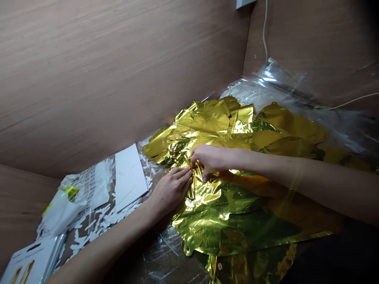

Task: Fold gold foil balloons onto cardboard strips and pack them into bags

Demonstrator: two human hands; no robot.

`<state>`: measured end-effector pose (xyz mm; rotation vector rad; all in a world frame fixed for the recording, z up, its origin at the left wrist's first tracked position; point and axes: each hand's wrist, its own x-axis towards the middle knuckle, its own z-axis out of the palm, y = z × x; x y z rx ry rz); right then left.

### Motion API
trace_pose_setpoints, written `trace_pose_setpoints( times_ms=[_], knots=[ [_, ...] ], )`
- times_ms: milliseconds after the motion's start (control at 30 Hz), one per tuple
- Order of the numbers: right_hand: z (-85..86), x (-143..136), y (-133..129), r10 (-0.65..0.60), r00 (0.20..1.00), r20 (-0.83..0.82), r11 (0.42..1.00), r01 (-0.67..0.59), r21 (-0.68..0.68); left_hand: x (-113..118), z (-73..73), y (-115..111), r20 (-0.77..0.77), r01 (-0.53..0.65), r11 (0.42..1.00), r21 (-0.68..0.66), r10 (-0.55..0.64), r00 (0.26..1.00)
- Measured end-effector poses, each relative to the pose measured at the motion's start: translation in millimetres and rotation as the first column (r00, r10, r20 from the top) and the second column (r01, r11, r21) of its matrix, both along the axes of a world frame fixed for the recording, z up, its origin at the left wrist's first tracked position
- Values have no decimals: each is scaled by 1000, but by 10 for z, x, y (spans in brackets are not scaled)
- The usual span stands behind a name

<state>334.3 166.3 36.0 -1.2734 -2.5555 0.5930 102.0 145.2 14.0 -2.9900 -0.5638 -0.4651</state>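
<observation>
A heap of flat, gold foil balloons [207,122] lies in front of me, with rounded edges and small holed tabs. My right hand [207,157] reaches in from the right, its fingers curled and pinching the creased foil near the middle of the heap. Just left of it, my left hand [173,185] has its fingers pressed together on the same foil balloon [204,193]. The fingertips of both hands nearly meet, and the foil bunches between them. Part of what they grip is hidden under the fingers.
Left of the heap lie a white card [130,175], white paper scraps [97,221] and a crumpled plastic bag [65,209]. A printed white package [32,260] sits at the lower left. Clear plastic sleeves [266,85] pile in the back corner against wooden walls [118,71]. A white cable [264,31] hangs there.
</observation>
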Motion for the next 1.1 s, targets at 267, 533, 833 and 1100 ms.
trace_pose_setpoints(
  times_ms=[267, 533, 833, 1100],
  knots=[
    [129, -156, 57, -430, 895, -117, 897, 409, -166, -73, 1, -149, -211, -57, 998, 1, 56, 976],
    [187, -378, 177, -379, 917, -123, 922, 364, -130, -107, -10, -162, -176, -77, 994, -72, 63, 982],
    [-20, -430, 90, -502, 848, -168, 862, 507, -19, -125, -62, -181, -140, -107, 987, -117, 90, 986],
    [-54, -548, 73, -466, 882, -64, 883, 468, 22, -202, -67, -184, 60, -168, 925, -341, 199, 978]
  ],
)
